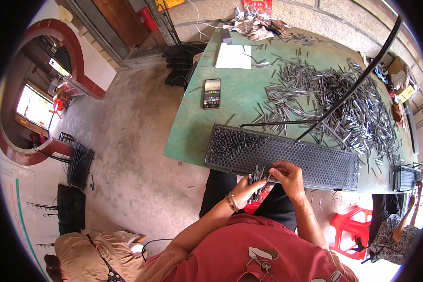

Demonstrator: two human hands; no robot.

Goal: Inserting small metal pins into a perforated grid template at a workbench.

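My left hand (243, 193) is closed around a bundle of thin metal rods (255, 182), which stick up past its fingers. Close beside it, my right hand (288, 177) pinches a single rod with thumb and forefinger at the bundle's edge. Both hands are at the near edge of a long black perforated tray (296, 160) that rests on the green table. Rods stand crowded in the holes of the tray's left part. Bare holes show across its middle and right.
A large heap of loose rods (348, 103) covers the right side of the green table (188, 127). A phone (212, 94) and white paper (233, 56) lie at left. A thin black bar (362, 77) slants over the heap. Red stool (350, 230) and other people are nearby.
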